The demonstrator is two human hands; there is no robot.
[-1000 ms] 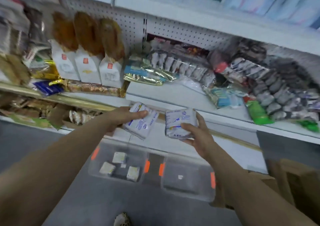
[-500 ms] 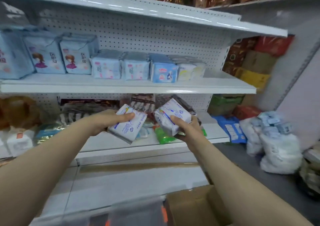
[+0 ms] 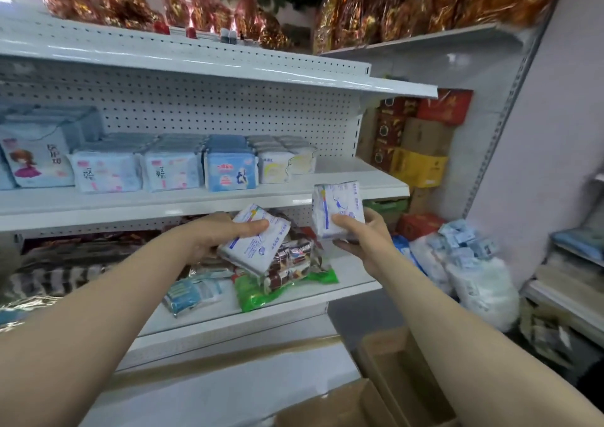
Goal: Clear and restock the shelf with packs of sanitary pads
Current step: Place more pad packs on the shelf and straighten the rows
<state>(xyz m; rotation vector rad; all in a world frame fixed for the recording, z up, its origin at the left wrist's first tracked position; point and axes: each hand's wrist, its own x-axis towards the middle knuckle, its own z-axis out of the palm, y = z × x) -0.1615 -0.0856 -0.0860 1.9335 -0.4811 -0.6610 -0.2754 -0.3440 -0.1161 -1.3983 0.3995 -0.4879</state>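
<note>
My left hand point(image 3: 215, 235) grips a white pad pack with blue print point(image 3: 253, 242), tilted, below the front lip of the pad shelf point(image 3: 369, 180). My right hand point(image 3: 362, 240) holds a second white pack point(image 3: 338, 207) upright, its top just at that shelf's edge near the bare right end. On the shelf stand rows of pad packs: large pale blue ones point(image 3: 36, 158) at the left, white-pink ones point(image 3: 104, 171), a blue pack point(image 3: 230, 170) and white ones point(image 3: 277, 165) at the right of the row.
Snack bags point(image 3: 287, 269) lie on the shelf below. Open cardboard boxes point(image 3: 402, 377) sit on the floor at lower right. White sacks point(image 3: 474, 273) and stacked cartons point(image 3: 421, 152) fill the right corner. Red-gold foil bags point(image 3: 408, 5) crowd the top shelf.
My view has swung up from the lower snack shelf and floor bin to the pad shelf. Both hands rose with their packs; the right pack now reaches the shelf edge.
</note>
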